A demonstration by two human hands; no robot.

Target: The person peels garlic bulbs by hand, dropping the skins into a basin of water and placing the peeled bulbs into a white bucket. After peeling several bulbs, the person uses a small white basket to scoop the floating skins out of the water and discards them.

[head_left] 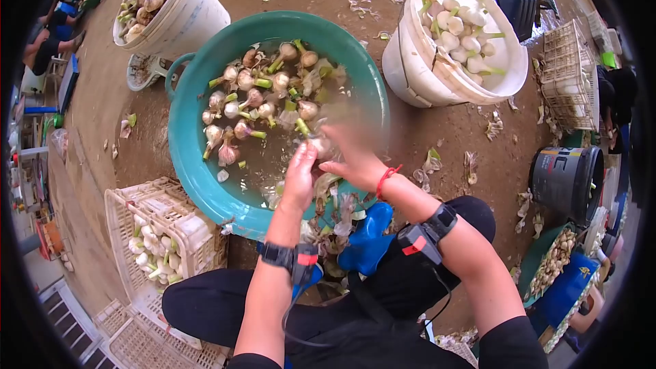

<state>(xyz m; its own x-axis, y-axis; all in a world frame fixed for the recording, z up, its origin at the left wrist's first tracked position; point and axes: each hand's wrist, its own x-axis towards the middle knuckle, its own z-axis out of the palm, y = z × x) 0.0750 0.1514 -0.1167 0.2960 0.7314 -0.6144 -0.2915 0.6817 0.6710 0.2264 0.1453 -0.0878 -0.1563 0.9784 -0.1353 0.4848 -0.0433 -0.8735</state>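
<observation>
Over the brown floor (447, 133), the held garlic bulb (318, 147) looks whitish, rounded.

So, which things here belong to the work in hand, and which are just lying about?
Apparently in use:
left hand
right hand
garlic bulb
green tub
left garlic bucket
right garlic bucket

Apparently lying about:
floor peel
black bucket

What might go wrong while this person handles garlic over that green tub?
The bulb in the left hand might slip into the murky water below. Loose skins on the near rim of the tub could fall in too. And garlic heaped in the white bucket at upper left might tumble out if bumped.
</observation>
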